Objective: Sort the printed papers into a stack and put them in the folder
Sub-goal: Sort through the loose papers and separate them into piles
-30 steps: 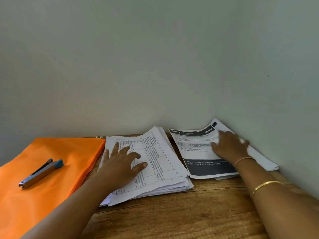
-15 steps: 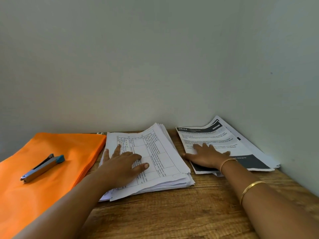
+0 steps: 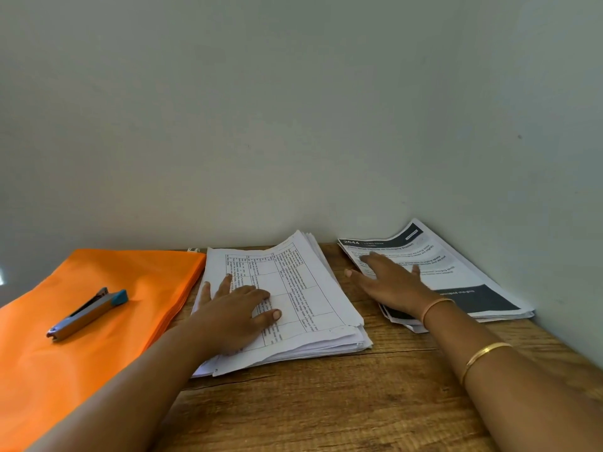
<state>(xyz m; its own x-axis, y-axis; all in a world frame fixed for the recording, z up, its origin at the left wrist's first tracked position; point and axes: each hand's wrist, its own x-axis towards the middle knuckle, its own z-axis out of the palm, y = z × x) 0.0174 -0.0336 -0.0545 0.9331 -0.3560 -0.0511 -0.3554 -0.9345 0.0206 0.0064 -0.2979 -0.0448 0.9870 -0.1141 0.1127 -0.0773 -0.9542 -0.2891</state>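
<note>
A thick stack of white printed papers (image 3: 313,298) with a table on its top sheet lies in the middle of the wooden table (image 3: 326,402). My left hand (image 3: 235,308) rests flat on it, fingers spread. To the right, by the wall corner, lies a smaller pile of papers with dark bands (image 3: 456,278). My right hand (image 3: 388,282) lies on its left part with straight fingers. An orange folder (image 3: 98,337) lies flat at the left, touching the white stack's edge.
A blue and grey stapler (image 3: 88,314) sits on the folder. Grey walls close the table at the back and at the right. Bare wood shows along the front of the table.
My right hand slid from the far right of the dark-banded pile to its left part, and the pile now lies flatter. My left hand stayed on the white stack.
</note>
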